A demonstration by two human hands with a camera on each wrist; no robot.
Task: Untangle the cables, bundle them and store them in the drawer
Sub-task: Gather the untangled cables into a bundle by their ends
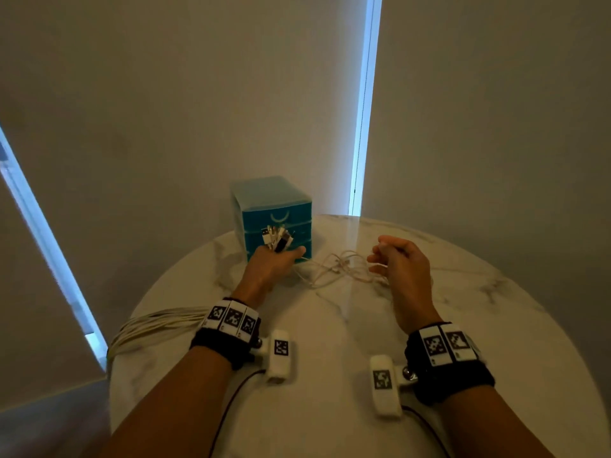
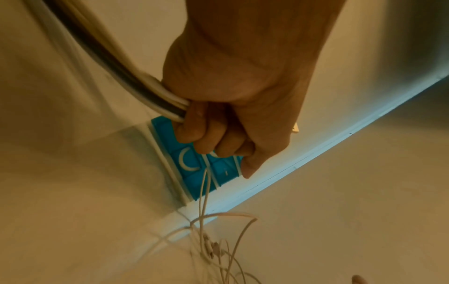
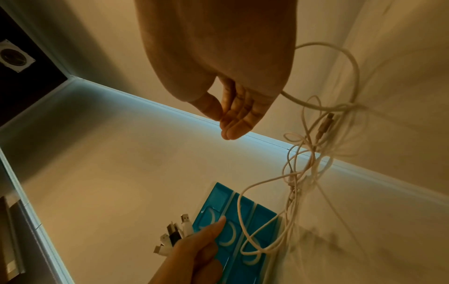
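**Loose tangle lies between my hands, nearer the right**

While my left hand [image 1: 276, 259] is clamped around the gathered cables [image 2: 136, 86], the rest of the job sits just to its right. Nearest me, that gathered bundle trails back past my left wrist and droops over the near-left edge of the bench [image 1: 330, 375]; its long axis runs from that edge forward into my fist. My left grip is tight around it, fingers [image 2: 206, 134] curled, and the plug ends [image 1: 276, 238] fan up and away from me out of the top of the fist, pointing toward the drawer unit [image 1: 271, 206].

Further out, the loose tangle [image 1: 334, 269] of thin pale cable lies on the bench between my two hands, spread roughly left to right. A strand or two runs from it up into my left fist. My right hand [image 1: 400, 259] hovers at its right end, fingers loosely curved; one strand seems to touch them, but I cannot make out a closed hold. So the right hand is the nearer one, and I judge the next move belongs to it: draw a strand out rightward, away from the left fist, along the tangle's own length.

Farthest, the blue drawer unit stands upright at the back of the bench, just behind my left hand, its three drawer fronts facing me and all closed.
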